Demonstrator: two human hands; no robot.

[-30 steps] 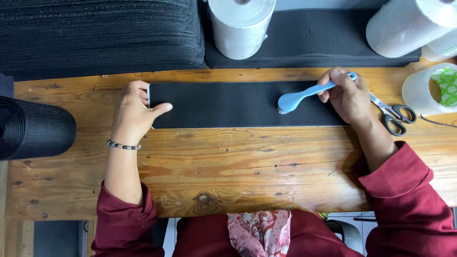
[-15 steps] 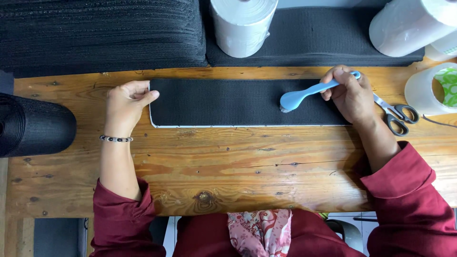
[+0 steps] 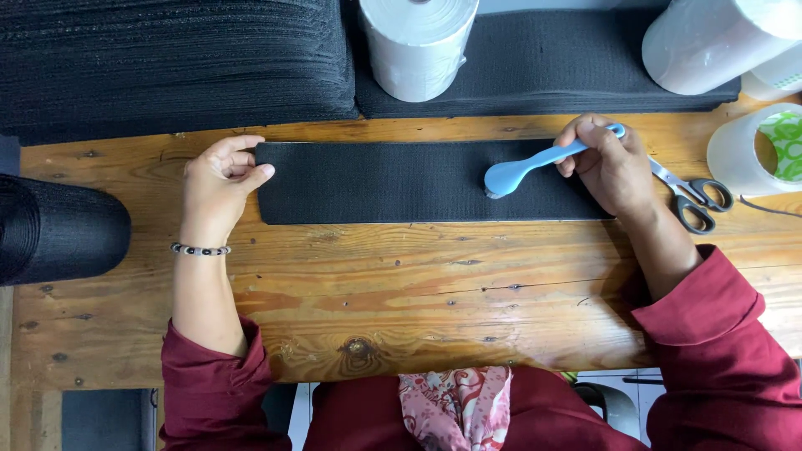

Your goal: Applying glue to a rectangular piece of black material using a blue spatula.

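Head view, one person seated at a bare wooden plank table (image 3: 401, 292).

Work piece: a long flat black textured strip (image 3: 393, 179) lies on the table, long axis parallel to the far edge, set nearer that edge than the near one.

Left hand (image 3: 219, 188): fingers curled, thumb and fingertips pinching or pressing the strip's left end; whether the edge is lifted cannot be told. A beaded bracelet (image 3: 199, 249) sits on that wrist.

Right hand (image 3: 614, 163): closed around the handle of a light blue plastic brush (image 3: 535, 163). Handle runs up-right into the fist; the rounded head points down-left and meets the strip right of its middle. This hand covers the strip's right end.

Relation of note: the brush head lies on the strip's long axis, with most of the uncovered length to its left, toward the left hand. The right hand is the nearer one to the brush contact point.

Room: bare wood along the near side of the strip; the far side is tight against stacked black sheets (image 3: 167, 67).

Surroundings: white roll (image 3: 418, 46) at the far edge centre, another white roll (image 3: 718, 42) at the far right corner, grey-handled scissors (image 3: 693, 196) just right of the right hand, black mesh roll (image 3: 58, 230) at the left edge.
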